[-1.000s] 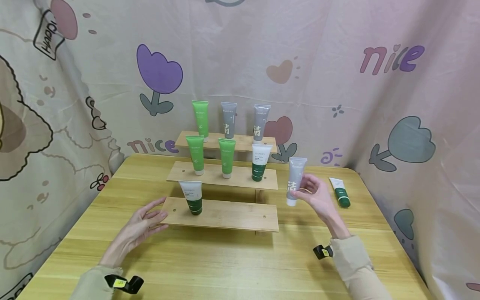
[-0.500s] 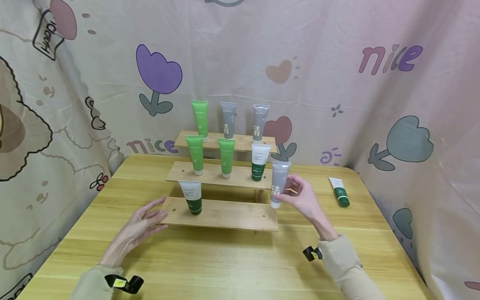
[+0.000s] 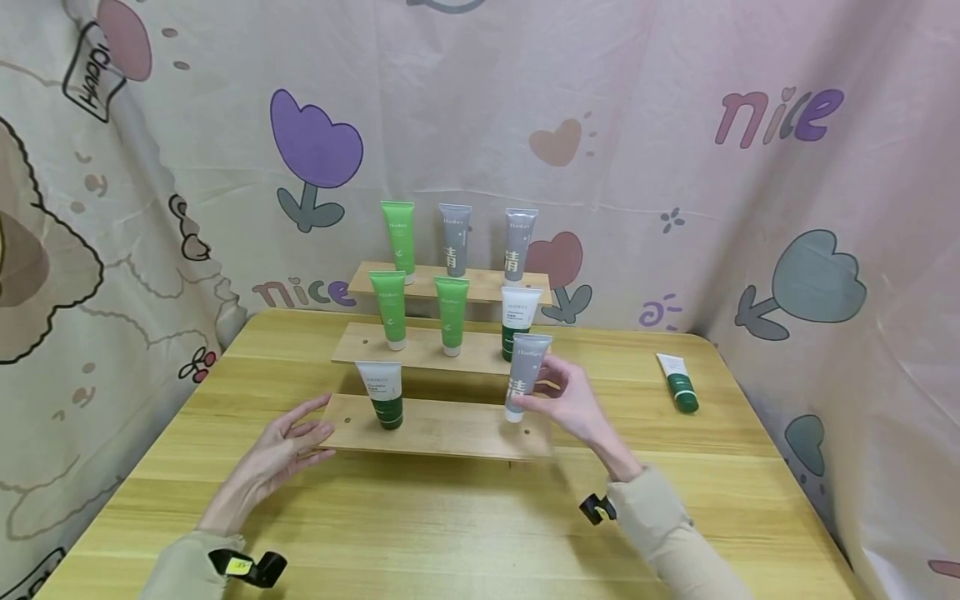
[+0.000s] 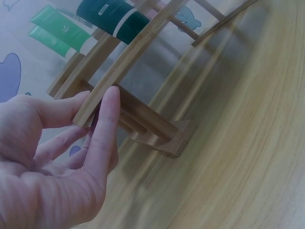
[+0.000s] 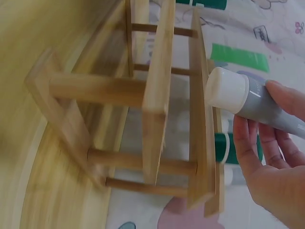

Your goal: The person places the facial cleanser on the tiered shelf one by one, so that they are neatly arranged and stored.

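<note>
My right hand [image 3: 567,402] pinches a grey squeeze tube [image 3: 527,367] with a white cap, cap down, over the right part of the bottom step [image 3: 457,429] of a three-tier wooden display stand. In the right wrist view the tube's white cap [image 5: 226,89] points toward the stand, thumb and fingers on either side of its grey body. At the stand's left end my left hand [image 3: 288,442] grips the bottom step; the left wrist view has the board's corner [image 4: 88,112] between thumb and fingers. A white-and-green tube [image 3: 384,396] stands on that step, left of centre.
On the middle step are two green tubes [image 3: 390,308] and a white-and-green tube [image 3: 519,312], partly behind the held one. The top step bears a green tube [image 3: 400,237] and two grey tubes [image 3: 455,239]. Another white-and-green tube [image 3: 678,383] lies on the table at right.
My right hand has carried the grey tube leftward, from beside the stand to over the right part of the bottom step. My left hand has stayed at the step's left end.
</note>
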{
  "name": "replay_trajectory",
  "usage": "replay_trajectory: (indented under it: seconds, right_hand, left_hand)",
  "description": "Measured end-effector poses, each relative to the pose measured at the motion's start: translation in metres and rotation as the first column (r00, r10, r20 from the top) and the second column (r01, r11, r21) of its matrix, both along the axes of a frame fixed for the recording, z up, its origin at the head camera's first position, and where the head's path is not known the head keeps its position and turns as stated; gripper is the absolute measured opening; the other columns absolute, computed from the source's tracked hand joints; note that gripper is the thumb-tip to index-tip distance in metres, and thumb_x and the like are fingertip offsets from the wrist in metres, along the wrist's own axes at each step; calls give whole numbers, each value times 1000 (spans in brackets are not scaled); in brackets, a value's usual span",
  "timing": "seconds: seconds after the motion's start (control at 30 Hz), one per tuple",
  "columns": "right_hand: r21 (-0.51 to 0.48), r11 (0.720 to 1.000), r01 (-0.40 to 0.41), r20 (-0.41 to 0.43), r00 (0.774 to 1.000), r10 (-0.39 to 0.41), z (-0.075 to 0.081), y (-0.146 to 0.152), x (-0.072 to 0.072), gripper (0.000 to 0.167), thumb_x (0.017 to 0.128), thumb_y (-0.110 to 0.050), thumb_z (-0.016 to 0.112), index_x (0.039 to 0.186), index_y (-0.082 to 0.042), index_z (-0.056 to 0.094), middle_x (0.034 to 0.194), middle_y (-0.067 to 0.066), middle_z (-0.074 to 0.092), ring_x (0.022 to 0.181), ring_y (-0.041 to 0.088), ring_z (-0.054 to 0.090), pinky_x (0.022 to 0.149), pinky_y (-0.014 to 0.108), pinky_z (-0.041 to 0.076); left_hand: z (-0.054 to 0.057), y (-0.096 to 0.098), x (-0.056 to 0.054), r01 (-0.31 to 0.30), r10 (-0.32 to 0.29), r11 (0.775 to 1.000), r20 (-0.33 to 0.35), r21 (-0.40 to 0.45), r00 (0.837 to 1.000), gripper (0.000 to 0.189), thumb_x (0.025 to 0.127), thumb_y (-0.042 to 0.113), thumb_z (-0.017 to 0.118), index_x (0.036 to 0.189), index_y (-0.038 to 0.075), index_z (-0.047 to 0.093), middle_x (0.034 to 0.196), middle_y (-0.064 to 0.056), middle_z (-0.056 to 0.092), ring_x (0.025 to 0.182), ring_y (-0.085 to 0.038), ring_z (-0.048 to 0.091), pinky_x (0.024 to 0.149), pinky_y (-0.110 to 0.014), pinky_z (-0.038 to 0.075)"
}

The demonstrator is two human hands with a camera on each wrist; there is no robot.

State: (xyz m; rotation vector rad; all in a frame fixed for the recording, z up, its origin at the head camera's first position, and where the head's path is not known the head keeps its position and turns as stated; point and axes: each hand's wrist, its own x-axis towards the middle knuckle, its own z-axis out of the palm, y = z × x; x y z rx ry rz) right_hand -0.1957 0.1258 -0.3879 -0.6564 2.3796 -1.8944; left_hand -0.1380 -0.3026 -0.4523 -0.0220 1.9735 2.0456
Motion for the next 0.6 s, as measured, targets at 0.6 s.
replay_trajectory:
  seconds: [0.6]
  right_hand:
    - [84, 996, -21, -35, 999, 24, -7, -46, 2, 52, 80, -5, 83, 127, 1, 61, 115, 24, 70, 102, 33, 70, 94, 42, 62]
  left_hand:
    - [-1, 1, -1, -5, 5, 1000, 4, -17, 1000, 75, 104, 16, 56, 162, 6, 8, 139, -16, 38, 108, -4, 59, 98, -29, 60]
